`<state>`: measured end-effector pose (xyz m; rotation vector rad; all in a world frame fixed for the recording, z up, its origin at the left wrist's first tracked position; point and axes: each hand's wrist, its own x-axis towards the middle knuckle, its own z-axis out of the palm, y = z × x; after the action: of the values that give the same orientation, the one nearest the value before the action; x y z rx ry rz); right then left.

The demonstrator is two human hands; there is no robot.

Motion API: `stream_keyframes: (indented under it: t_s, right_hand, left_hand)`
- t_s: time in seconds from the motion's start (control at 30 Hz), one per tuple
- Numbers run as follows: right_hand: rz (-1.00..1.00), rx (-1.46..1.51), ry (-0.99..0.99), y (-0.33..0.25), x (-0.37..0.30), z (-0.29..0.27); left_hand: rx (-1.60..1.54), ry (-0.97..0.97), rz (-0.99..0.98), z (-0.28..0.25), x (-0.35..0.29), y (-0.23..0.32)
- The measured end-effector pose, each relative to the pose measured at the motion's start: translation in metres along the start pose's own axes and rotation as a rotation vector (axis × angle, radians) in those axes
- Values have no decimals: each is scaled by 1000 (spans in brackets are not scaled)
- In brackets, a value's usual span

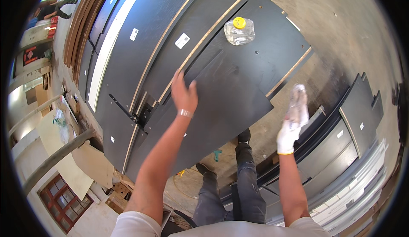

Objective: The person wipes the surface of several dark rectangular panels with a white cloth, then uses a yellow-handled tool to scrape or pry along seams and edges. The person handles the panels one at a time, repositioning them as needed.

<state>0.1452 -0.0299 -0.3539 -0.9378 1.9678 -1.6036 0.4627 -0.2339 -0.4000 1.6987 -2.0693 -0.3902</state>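
Note:
My bare left hand (184,94) is over a stack of dark grey panels (238,83), its thumb apart from its stretched fingers. The fingertips are by the pale raw edge of one panel (202,39); whether they touch it I cannot tell. On my right hand (293,119) is a white work glove with a yellow cuff. That hand is off to the right of the stack, over the floor. Its greyish finger end is blurred, so I cannot make out whether it holds a cloth. A clear plastic bottle (239,34) with a yellow cap stands on the panels.
More dark panels (328,156) are stacked to the right of my legs. A green tool (217,154) lies on the floor by my feet. Brown boards (81,28) lie beyond the stack at the far left, and a metal pipe (59,158) crosses the left side.

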Motion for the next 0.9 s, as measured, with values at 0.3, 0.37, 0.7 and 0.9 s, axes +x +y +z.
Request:
stream_keyframes:
  t_s: [0.3, 0.37, 0.7, 0.9]
  right_hand:
    - [-282, -1026, -451, 24, -81, 111]
    - [-398, -999, -490, 30, -80, 114]
    - [279, 243, 18, 2, -27, 63]
    - [-522, -1156, -571, -52, -138, 103]
  left_hand:
    - [473, -153, -362, -80, -231, -154]
    - [435, -122, -392, -82, -231, -161]
    - [406, -120, -373, -96, -220, -163]
    - [400, -138, -392, -95, -221, -161]
